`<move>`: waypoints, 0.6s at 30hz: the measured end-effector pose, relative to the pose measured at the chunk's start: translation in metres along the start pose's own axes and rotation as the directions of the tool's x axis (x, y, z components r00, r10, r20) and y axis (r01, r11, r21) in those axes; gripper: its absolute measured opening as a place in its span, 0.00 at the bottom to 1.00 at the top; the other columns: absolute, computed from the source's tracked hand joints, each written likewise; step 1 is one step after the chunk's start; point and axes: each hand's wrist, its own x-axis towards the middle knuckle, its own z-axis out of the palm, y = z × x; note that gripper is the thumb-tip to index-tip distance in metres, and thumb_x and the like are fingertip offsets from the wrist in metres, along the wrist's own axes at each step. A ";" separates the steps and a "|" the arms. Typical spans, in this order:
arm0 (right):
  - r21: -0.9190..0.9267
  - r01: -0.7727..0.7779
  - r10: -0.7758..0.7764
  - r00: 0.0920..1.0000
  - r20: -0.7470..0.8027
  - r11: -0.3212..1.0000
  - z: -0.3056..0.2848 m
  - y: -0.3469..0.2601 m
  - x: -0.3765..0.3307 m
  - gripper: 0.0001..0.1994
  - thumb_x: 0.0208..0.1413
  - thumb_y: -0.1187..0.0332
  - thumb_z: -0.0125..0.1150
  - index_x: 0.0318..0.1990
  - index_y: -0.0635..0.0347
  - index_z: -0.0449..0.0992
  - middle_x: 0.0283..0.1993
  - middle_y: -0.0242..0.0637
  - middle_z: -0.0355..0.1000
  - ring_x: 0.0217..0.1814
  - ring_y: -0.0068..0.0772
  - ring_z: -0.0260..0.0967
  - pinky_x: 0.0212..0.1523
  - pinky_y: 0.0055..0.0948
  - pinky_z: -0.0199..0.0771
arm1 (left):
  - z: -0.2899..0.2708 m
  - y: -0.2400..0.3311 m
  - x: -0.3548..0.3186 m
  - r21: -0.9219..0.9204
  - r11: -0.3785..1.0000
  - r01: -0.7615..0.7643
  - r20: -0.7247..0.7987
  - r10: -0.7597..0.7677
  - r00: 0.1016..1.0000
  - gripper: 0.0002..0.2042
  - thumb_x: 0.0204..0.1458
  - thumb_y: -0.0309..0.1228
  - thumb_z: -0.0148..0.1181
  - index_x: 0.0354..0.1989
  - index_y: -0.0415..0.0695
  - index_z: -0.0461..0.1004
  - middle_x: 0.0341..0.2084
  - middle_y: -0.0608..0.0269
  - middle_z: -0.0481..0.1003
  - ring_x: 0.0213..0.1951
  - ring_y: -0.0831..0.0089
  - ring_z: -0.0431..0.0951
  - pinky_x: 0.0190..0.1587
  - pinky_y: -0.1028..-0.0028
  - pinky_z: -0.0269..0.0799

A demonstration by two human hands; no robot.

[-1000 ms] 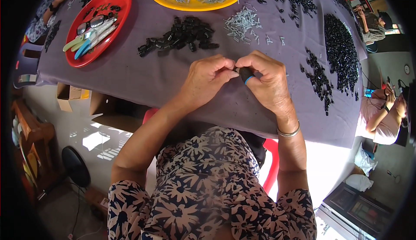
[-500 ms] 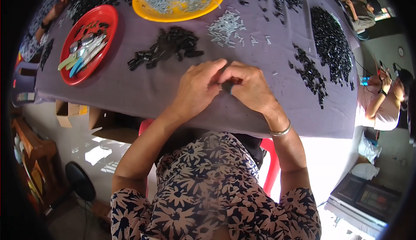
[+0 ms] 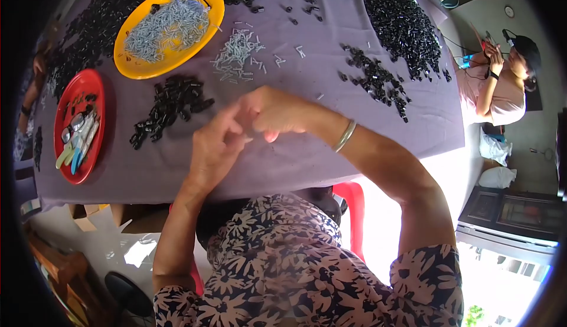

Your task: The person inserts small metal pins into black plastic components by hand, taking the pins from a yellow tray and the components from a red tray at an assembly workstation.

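My left hand (image 3: pixel 211 153) and my right hand (image 3: pixel 276 113) meet above the near part of the cloth, fingers curled in toward each other. Their fingertips are close together and slightly blurred; whatever they hold is too small or hidden to make out. A silvery bangle (image 3: pixel 345 135) circles my right wrist. Just beyond my left hand lies a heap of small black pieces (image 3: pixel 177 100). Past my right hand's knuckles is a loose pile of thin, pale, clear-grey pins (image 3: pixel 235 55).
A yellow oval plate (image 3: pixel 126 67) holds more pale pins. On the left, a red oval tray (image 3: pixel 97 144) carries knives with coloured handles. Large black heaps (image 3: pixel 396 29) and a smaller scatter (image 3: pixel 378 82) cover parts of the purple cloth (image 3: pixel 319 162). Another person (image 3: pixel 502 85) sits at right.
The view has swung, so the table's things sit further left and tilted. My right forearm now slants across more, and my joined hands have turned, the right above the left.
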 end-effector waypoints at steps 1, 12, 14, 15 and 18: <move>0.073 0.000 0.002 0.999 -0.033 0.997 0.004 0.001 -0.001 0.13 0.45 0.82 0.49 0.39 0.66 0.75 0.32 0.35 0.70 0.26 0.24 0.68 0.24 0.25 0.72 | 0.000 -0.004 0.000 0.027 0.999 -0.030 0.034 0.029 0.999 0.28 0.44 0.16 0.70 0.56 0.41 0.73 0.24 0.67 0.76 0.26 0.82 0.74 0.33 0.79 0.73; -0.054 0.478 -0.428 0.724 -0.541 0.877 0.040 0.044 -0.028 0.16 0.44 0.86 0.48 0.41 0.65 0.75 0.36 0.33 0.73 0.34 0.23 0.74 0.28 0.22 0.75 | -0.014 0.007 0.000 0.079 0.996 -0.050 -0.125 0.060 0.990 0.17 0.45 0.17 0.66 0.45 0.40 0.76 0.31 0.57 0.78 0.32 0.63 0.80 0.35 0.70 0.75; -0.314 0.499 -0.567 0.515 -0.642 0.808 0.030 0.057 -0.051 0.19 0.42 0.90 0.48 0.42 0.64 0.76 0.38 0.31 0.73 0.38 0.20 0.73 0.34 0.21 0.76 | -0.027 0.017 0.003 0.231 0.971 -0.056 -0.141 0.091 0.986 0.12 0.47 0.17 0.66 0.40 0.40 0.77 0.29 0.57 0.77 0.30 0.62 0.79 0.33 0.69 0.73; -0.351 0.455 -0.561 0.501 -0.659 0.818 0.018 0.068 -0.060 0.20 0.42 0.90 0.48 0.41 0.64 0.76 0.38 0.31 0.74 0.38 0.20 0.73 0.36 0.21 0.75 | -0.031 0.023 0.005 0.258 0.966 -0.037 -0.186 0.087 0.979 0.09 0.47 0.17 0.66 0.37 0.40 0.77 0.28 0.58 0.75 0.29 0.61 0.78 0.31 0.67 0.72; -0.442 0.255 -0.504 0.557 -0.660 0.860 -0.027 0.087 -0.081 0.20 0.40 0.91 0.50 0.41 0.64 0.77 0.38 0.31 0.74 0.40 0.20 0.72 0.40 0.21 0.73 | -0.042 0.014 0.011 0.382 0.924 0.010 -0.249 0.093 0.964 0.10 0.47 0.17 0.66 0.38 0.40 0.77 0.28 0.59 0.75 0.29 0.59 0.78 0.32 0.67 0.72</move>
